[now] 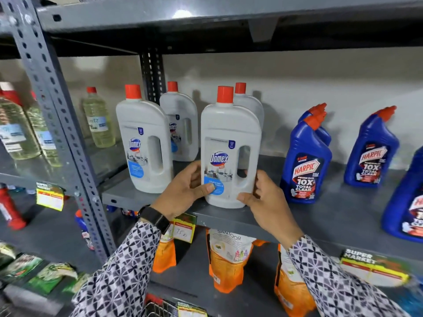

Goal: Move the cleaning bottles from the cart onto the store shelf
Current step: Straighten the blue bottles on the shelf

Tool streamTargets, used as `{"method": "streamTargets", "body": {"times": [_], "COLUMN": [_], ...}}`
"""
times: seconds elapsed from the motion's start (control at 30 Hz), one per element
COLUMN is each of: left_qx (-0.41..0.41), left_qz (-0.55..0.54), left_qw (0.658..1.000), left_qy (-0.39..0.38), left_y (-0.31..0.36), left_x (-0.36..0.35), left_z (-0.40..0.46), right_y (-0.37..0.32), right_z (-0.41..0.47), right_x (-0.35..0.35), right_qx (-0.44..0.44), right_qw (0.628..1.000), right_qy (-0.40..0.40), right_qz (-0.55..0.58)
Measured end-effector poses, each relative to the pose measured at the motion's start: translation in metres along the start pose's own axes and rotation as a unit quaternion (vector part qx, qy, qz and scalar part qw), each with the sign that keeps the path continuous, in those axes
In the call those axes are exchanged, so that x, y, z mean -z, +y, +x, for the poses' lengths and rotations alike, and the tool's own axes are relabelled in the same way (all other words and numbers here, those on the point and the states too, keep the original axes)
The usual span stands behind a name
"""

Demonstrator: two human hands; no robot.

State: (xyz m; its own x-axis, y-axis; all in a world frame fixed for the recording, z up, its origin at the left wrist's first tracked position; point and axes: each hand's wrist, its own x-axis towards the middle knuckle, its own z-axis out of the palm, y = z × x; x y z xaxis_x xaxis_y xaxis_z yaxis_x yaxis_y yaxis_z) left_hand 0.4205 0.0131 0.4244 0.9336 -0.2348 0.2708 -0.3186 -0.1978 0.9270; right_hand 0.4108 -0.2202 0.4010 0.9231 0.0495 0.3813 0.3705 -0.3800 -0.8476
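A white Domex bottle with a red cap stands upright near the front edge of the grey metal shelf. My left hand grips its lower left side, thumb on the label. My right hand holds its lower right corner. Three more white Domex bottles stand on the same shelf: one at front left, one behind it, one directly behind the held bottle. A sliver of the wire cart shows at the bottom edge.
Blue Harpic bottles stand to the right, another further right. A perforated grey upright divides the bays; yellow liquid bottles sit left of it. Orange refill pouches and price tags are on the shelf below.
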Motion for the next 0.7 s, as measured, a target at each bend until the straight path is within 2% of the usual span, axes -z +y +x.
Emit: {"method": "streamTargets", "body": {"times": [0.27,0.33,0.4,0.47,0.5,0.53,0.6,0.63,0.7], "left_qx": [-0.006,-0.011,-0.02,-0.057,-0.081,-0.101,-0.128,-0.124,-0.097], "left_qz": [0.027,0.049,0.051,0.058,0.069,0.088,0.151,0.18,0.227], "left_qw": [1.0,0.998,0.988,0.949,0.928,0.919,0.931,0.944,0.958], "left_qy": [0.006,0.033,0.142,0.306,0.358,0.372,0.306,0.247,0.148], "left_y": [0.007,0.009,0.011,0.017,0.021,0.025,0.037,0.04,0.043], "left_x": [-0.006,-0.012,-0.024,-0.043,-0.055,-0.069,-0.105,-0.124,-0.157], "left_z": [-0.011,-0.02,-0.031,-0.045,-0.05,-0.054,-0.051,-0.045,-0.023], "right_y": [-0.009,-0.01,-0.008,-0.001,0.002,0.006,0.015,0.019,0.024], "right_z": [-0.004,-0.012,-0.026,-0.041,-0.046,-0.049,-0.044,-0.037,-0.023], "right_x": [0.004,0.011,0.026,0.05,0.064,0.077,0.103,0.113,0.128], "right_qx": [-0.012,-0.012,0.0,0.036,0.052,0.059,0.043,0.021,-0.025], "right_qw": [1.0,0.999,1.0,0.993,0.982,0.97,0.957,0.962,0.983], "right_qy": [-0.023,-0.028,0.009,0.116,0.182,0.237,0.288,0.273,0.182], "right_qz": [-0.003,-0.009,-0.001,0.001,0.002,0.001,-0.007,-0.009,0.01]}}
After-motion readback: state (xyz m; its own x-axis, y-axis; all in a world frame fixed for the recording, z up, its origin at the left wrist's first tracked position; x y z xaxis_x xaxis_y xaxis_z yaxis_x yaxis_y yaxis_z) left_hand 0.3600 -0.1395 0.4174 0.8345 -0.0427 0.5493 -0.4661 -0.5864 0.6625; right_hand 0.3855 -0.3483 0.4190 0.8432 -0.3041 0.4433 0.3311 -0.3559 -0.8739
